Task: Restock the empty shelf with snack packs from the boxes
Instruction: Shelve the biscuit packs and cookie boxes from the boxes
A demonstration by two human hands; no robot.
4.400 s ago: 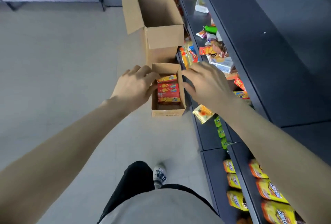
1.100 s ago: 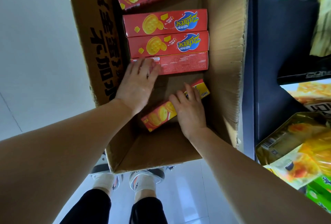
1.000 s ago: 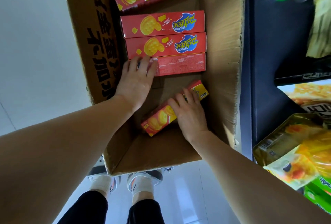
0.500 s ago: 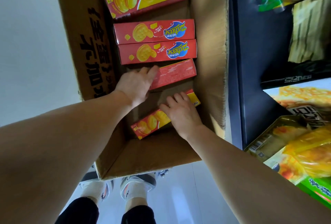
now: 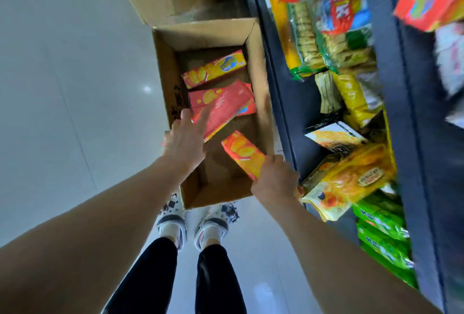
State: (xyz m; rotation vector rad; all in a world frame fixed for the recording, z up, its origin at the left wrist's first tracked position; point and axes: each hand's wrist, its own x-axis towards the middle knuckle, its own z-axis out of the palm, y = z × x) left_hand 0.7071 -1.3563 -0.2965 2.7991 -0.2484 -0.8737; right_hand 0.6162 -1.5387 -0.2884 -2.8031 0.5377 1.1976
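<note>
Left hand (image 5: 184, 141) grips red pack (image 5: 223, 110), long axis slanting far-right | right hand (image 5: 275, 180) grips orange pack (image 5: 244, 154), slanting far-left, above box (image 5: 165, 67)

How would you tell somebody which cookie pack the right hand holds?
Find the open cardboard box on the floor by the shelves. The right hand grips a pack at its near right corner. It is nearest, orange with yellow biscuits, apart from the redder packs.

Snack packs (image 5: 213, 69) in box (image 5: 165, 75), left of shelf (image 5: 283, 103)
</note>
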